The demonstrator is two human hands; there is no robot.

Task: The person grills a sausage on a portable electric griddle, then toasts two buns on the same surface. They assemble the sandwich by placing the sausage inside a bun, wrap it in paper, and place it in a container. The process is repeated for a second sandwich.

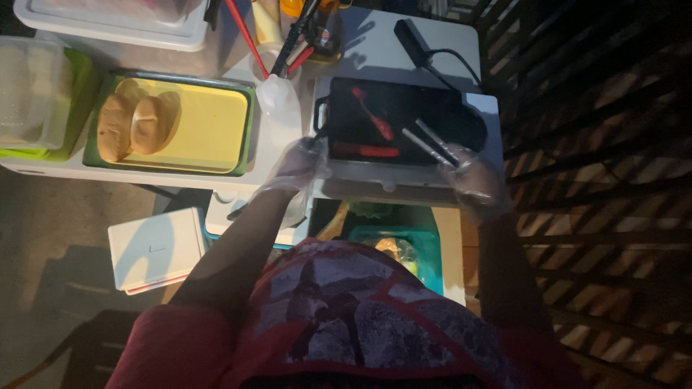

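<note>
Left hand (pixel 301 164) grips griddle (pixel 404 119) handle; right hand (pixel 472 180) grasps tongs (pixel 431 142); squeeze bottle (pixel 280 108) beside left

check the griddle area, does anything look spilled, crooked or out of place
Nothing stands out. Two sausages lie on the black griddle, the right hand holds metal tongs over it, the left hand is at its handle, and the buns sit in the yellow tray.

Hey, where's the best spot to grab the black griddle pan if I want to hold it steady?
Probably the loop handle on the left end of the black griddle pan, approached from the left; it juts clear of the cooking surface, right by the gloved left hand.
</note>
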